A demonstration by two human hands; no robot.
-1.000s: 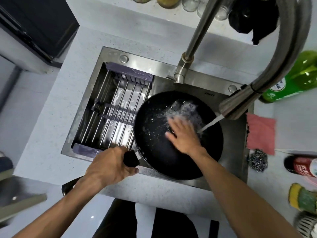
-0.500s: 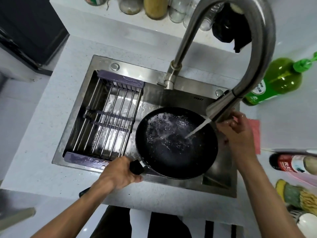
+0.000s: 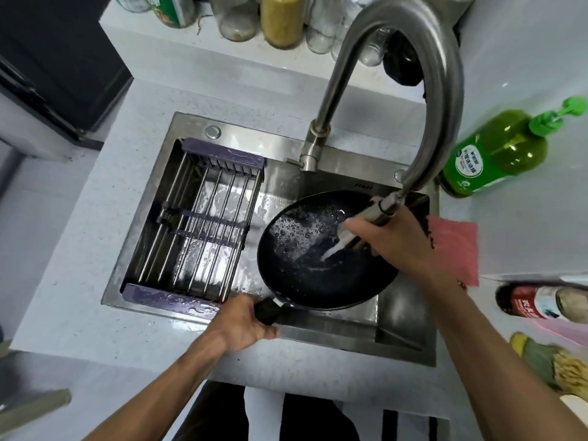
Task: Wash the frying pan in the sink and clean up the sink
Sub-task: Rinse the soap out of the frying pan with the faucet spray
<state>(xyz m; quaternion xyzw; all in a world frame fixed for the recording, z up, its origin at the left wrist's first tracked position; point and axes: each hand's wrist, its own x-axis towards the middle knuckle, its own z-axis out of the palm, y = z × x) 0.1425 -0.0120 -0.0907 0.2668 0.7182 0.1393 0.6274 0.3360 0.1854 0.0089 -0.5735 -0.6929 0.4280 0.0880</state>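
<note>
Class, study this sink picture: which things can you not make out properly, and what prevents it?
Head view:
- Frying pan handle: wrapped by the left hand.
- Faucet spray head: partly covered by the right hand.
- Pink cloth: left edge hidden by the right forearm.
- Jars at the back: cut off by the top edge.
- Sink drain: not visible.

My left hand [image 3: 241, 323] grips the pan [image 3: 318, 265] handle at the sink's [image 3: 197, 310] front rim. My right hand [image 3: 391, 240] holds the faucet [image 3: 442, 90] head, aiming water into the sudsy pan. A rack [image 3: 200, 224] spans the sink's left; a pink cloth [image 3: 458, 246] lies right.
</note>
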